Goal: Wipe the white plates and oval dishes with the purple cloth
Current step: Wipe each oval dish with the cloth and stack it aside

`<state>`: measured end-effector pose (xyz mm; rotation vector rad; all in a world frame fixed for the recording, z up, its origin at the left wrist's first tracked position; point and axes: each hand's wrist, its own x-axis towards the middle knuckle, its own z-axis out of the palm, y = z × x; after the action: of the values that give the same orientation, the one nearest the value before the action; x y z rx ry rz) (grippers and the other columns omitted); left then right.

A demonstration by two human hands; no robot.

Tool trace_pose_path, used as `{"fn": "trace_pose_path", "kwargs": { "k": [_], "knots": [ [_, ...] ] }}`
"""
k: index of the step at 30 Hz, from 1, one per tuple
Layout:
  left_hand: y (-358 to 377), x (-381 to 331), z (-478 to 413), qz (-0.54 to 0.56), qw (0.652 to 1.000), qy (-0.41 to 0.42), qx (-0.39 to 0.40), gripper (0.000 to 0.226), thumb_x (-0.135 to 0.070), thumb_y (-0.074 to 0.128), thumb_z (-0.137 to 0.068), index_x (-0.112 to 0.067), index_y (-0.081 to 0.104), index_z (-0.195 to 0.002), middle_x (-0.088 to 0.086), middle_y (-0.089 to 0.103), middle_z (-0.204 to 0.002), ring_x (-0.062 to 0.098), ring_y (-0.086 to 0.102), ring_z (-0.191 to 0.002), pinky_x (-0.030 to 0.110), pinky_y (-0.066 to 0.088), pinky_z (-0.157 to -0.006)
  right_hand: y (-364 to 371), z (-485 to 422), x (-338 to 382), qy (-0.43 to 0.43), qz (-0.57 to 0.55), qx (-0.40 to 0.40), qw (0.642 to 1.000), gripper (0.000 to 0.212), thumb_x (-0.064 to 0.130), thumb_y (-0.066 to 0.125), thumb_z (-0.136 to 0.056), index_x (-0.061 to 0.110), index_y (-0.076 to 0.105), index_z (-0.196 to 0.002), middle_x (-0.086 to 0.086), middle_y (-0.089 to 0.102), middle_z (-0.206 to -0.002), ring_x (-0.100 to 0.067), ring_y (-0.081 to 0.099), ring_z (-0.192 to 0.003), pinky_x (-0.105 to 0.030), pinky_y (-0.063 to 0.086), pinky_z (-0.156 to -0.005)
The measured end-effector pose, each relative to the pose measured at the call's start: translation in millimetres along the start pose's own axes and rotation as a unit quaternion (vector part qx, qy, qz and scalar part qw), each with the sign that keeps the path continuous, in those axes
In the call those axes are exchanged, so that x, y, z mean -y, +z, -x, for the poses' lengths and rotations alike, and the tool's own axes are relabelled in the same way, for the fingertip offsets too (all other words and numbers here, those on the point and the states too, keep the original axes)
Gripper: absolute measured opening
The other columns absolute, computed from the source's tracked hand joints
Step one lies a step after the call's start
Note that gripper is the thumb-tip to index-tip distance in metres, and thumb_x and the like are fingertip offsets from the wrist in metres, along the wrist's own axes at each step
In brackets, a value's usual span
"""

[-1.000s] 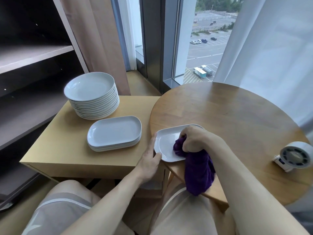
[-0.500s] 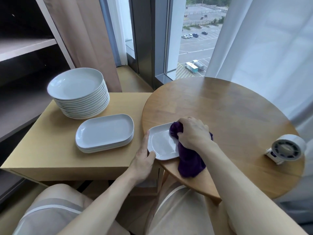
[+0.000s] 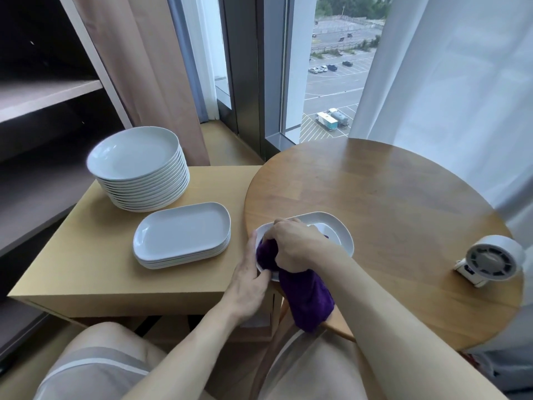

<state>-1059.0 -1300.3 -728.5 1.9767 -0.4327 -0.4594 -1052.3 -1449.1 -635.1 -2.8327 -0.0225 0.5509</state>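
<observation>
A white oval dish (image 3: 334,229) lies at the near left edge of the round wooden table (image 3: 389,203). My right hand (image 3: 294,243) grips the purple cloth (image 3: 305,295) and presses it onto the dish's left half; the cloth's tail hangs over the table edge. My left hand (image 3: 248,281) holds the dish's near left rim, thumb on top. On the square side table (image 3: 72,264) to the left stand a stack of oval dishes (image 3: 181,235) and, behind it, a tall stack of round white plates (image 3: 138,166).
A small white fan (image 3: 487,259) sits at the round table's right edge. Dark shelving fills the left, curtains and a window the back. My knees are below the tables.
My right hand has slid the cloth from the dish's right part toward its left end. The left hand stays on the rim. The camera has shifted slightly.
</observation>
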Motion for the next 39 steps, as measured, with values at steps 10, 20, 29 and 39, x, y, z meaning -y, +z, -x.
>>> {"fn": "trace_pose_path", "kwargs": {
  "k": [10,20,29,39],
  "knots": [
    [0,-4,1,-0.002,1.0,-0.031,-0.007,0.085,-0.017,0.048,-0.095,-0.038,0.0,-0.162,-0.008,0.027,-0.165,0.011,0.029,-0.148,0.031,0.021,-0.124,-23,19,-48,0.125,-0.069,0.044,0.989,0.034,0.005,0.059,-0.09,0.026,0.075,-0.11,0.001,0.067,-0.105,-0.023,0.061,-0.098,-0.028,0.05,-0.068],
    [-3,6,-7,-0.018,0.999,-0.043,0.026,0.093,-0.039,0.041,-0.081,-0.045,-0.008,-0.159,-0.03,0.019,-0.152,-0.013,0.021,-0.135,-0.001,0.013,-0.101,7,3,-49,0.163,-0.034,-0.149,0.975,0.009,0.021,0.056,-0.089,0.025,0.058,-0.097,-0.001,0.059,-0.111,-0.03,0.048,-0.109,-0.044,0.035,-0.09],
    [-12,4,-7,-0.049,0.995,-0.053,0.063,0.086,-0.043,0.044,-0.095,-0.053,-0.018,-0.154,-0.028,0.02,-0.147,-0.011,0.018,-0.134,0.002,0.015,-0.098,14,0,-10,0.003,0.002,-0.079,0.997,0.022,0.025,0.063,-0.084,0.025,0.06,-0.106,0.006,0.058,-0.101,-0.022,0.045,-0.112,-0.037,0.037,-0.076],
    [-23,8,5,-0.161,0.985,0.021,0.051,0.1,-0.071,0.067,-0.074,-0.067,0.002,-0.15,-0.031,-0.022,-0.161,-0.006,-0.011,-0.15,0.028,0.006,-0.117,-4,13,-30,0.034,-0.086,-0.112,0.989,0.015,0.02,0.066,-0.077,0.02,0.066,-0.091,0.002,0.064,-0.087,-0.019,0.061,-0.08,-0.039,0.058,-0.067]
  ]
}}
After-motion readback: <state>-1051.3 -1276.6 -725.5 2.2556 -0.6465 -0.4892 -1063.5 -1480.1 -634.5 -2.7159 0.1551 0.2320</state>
